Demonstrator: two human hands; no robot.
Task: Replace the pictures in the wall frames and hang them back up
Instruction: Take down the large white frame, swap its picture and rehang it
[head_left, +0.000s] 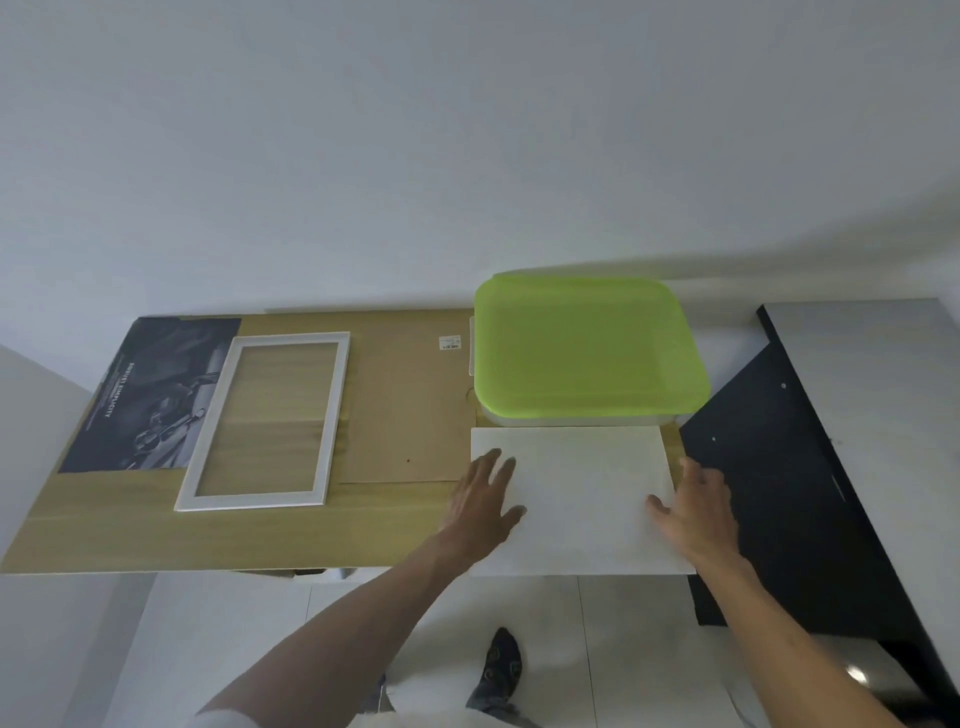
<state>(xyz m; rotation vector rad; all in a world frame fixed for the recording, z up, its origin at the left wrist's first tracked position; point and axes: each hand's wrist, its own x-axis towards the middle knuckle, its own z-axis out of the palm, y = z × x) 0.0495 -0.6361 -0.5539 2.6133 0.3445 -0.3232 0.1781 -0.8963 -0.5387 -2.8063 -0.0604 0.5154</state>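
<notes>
Now both hands lie flat on the white sheet, at the near right of the table.

Far left lies the dark picture (150, 395), its right edge tucked under the empty white frame (265, 421); a brown board (405, 410) lies next to it. The left hand (485, 504) and right hand (698, 512) press the white sheet (576, 493) with fingers straight and spread, gripping nothing. The sheet hangs a little over the near table (130, 540) edge, so a hard push could slide it off or crease it. It also touches the green-lidded box (587, 348) behind and could catch there.
</notes>
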